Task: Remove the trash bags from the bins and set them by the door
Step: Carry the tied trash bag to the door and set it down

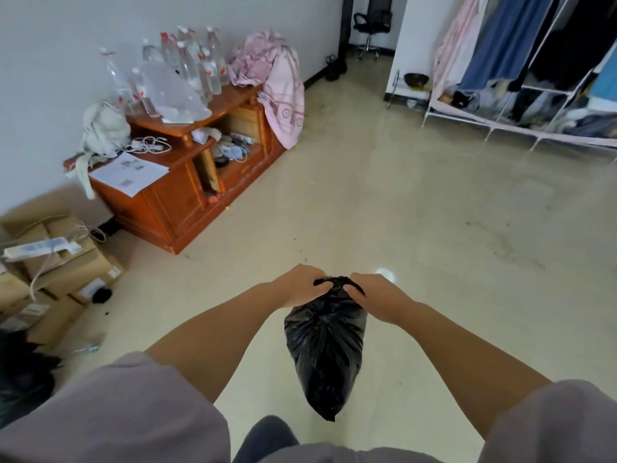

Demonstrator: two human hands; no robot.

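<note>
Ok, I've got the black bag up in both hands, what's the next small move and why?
Probably carry it on toward the doorway ahead. The left hand and right hand both pinch the gathered neck of the black trash bag, which hangs off the floor; the way ahead looks open.

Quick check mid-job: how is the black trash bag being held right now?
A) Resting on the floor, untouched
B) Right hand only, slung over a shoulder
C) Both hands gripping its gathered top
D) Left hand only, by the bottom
C: the left hand and right hand both pinch the bunched neck of the black trash bag, which hangs below them above the floor.
</note>
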